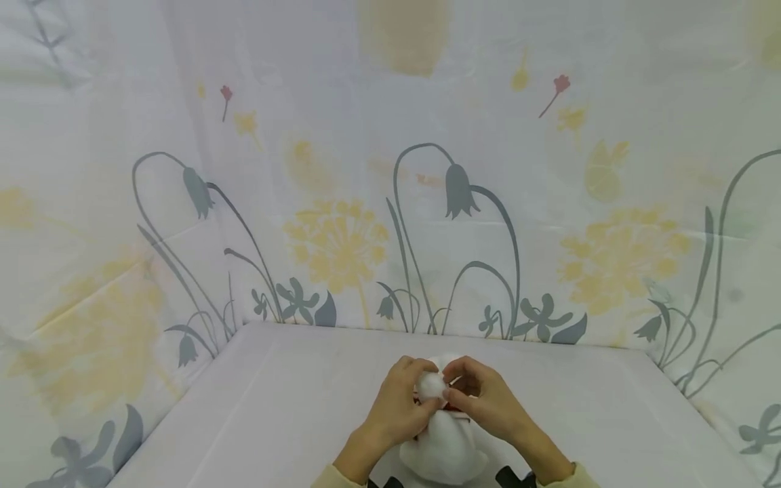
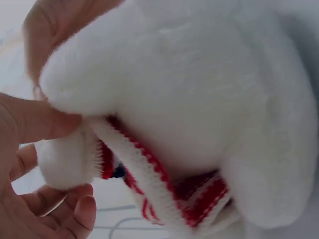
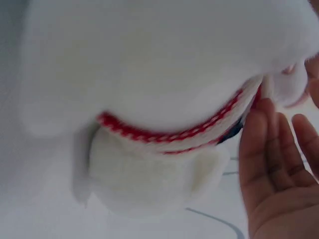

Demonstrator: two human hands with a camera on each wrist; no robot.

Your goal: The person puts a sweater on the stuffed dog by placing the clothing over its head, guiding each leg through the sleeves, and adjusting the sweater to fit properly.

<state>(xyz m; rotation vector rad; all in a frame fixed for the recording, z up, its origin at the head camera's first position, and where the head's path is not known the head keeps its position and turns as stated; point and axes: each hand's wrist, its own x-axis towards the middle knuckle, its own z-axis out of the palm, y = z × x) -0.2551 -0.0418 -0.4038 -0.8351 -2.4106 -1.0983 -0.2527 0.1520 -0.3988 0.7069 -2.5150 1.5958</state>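
Note:
A white plush toy point(image 1: 441, 451) wearing a red-and-white knitted sweater point(image 2: 149, 172) is between my two hands. My left hand point(image 1: 398, 401) grips a rounded white paw point(image 2: 65, 160) that pokes out of a ribbed sleeve cuff, thumb on one side and curled fingers on the other. From the other side my right hand point(image 1: 493, 401) curls in, thumb and index finger at the sweater beside that paw. The right wrist view has its fingertips point(image 3: 259, 119) against the knit edge, near a dark blue patch. The plush body hides part of the sweater.
The toy is on a white tabletop point(image 1: 293, 407). A pale curtain point(image 1: 342, 88) printed with grey and yellow flowers rises behind and along both sides. Black straps point(image 1: 512, 478) show near both wrists at the bottom edge.

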